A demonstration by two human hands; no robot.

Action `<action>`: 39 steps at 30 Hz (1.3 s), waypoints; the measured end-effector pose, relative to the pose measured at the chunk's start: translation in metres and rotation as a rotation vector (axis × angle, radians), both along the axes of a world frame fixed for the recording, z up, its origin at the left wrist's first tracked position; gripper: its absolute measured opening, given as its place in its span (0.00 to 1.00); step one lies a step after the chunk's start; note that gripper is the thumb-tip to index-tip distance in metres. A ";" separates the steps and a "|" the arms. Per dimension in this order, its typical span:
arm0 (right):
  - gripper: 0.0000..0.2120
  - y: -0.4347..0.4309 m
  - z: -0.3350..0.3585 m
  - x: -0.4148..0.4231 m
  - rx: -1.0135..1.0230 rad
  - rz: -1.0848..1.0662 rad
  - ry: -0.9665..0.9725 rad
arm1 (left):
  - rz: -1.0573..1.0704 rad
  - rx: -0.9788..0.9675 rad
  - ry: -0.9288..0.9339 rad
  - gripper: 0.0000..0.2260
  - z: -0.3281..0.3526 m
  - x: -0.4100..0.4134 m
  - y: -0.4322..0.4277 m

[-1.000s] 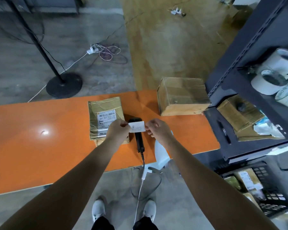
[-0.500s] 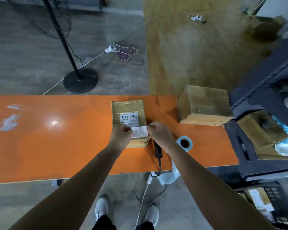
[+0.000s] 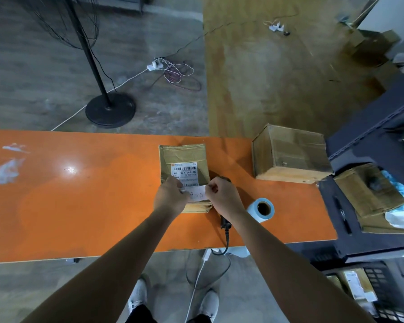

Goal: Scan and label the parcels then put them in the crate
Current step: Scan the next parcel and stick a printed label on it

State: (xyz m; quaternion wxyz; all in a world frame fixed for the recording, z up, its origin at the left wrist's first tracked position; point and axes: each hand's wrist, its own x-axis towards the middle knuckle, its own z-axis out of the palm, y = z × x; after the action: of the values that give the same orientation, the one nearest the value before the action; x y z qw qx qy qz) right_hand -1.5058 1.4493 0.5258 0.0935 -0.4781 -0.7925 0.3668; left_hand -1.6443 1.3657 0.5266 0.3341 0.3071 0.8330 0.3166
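both hands pinch one small label [image 3: 197,195] by its ends. the left hand [image 3: 170,197] holds the left end and the right hand [image 3: 222,194] the right end, fingers curled on the paper. the slip is stretched between them with its long axis running left to right, over the near end of the flat parcel [image 3: 184,156].

that parcel lies on the orange bench [image 3: 79,194] straight ahead of the hands and partly under them. its long axis runs away from the person, so slip and parcel cross at a right angle. i cannot tell whether the slip already touches the cardboard. a printed shipping label [image 3: 184,171] sits just beyond the slip, near the parcel's middle.

the left hand is over the parcel itself. the right hand is at its right edge, above the black scanner [image 3: 225,226]. the coming move is probably a short press down onto the near end.

counted:
- two parcels on the bench: the flat one and a boxy parcel [image 3: 289,155] well to its right
- one scanner
- one label roll [image 3: 261,209] just right of the right wrist
- one crate [image 3: 374,275] low on the right, nearer the right arm, with at least one labelled parcel showing in it
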 end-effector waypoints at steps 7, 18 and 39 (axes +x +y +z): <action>0.06 0.002 -0.004 -0.004 0.035 -0.001 -0.033 | -0.028 0.000 0.070 0.07 -0.005 0.001 0.000; 0.15 0.049 0.003 -0.056 0.207 0.021 0.045 | -0.023 0.070 0.170 0.09 0.005 -0.048 0.049; 0.07 0.078 -0.014 -0.094 0.303 -0.072 -0.231 | -0.114 -0.032 0.445 0.10 -0.008 -0.063 0.094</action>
State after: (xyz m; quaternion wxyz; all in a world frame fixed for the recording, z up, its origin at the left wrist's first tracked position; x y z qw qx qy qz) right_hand -1.5997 1.5278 0.5114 0.0860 -0.5255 -0.8266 0.1824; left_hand -1.7073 1.4598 0.5181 0.1646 0.4105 0.8723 0.2084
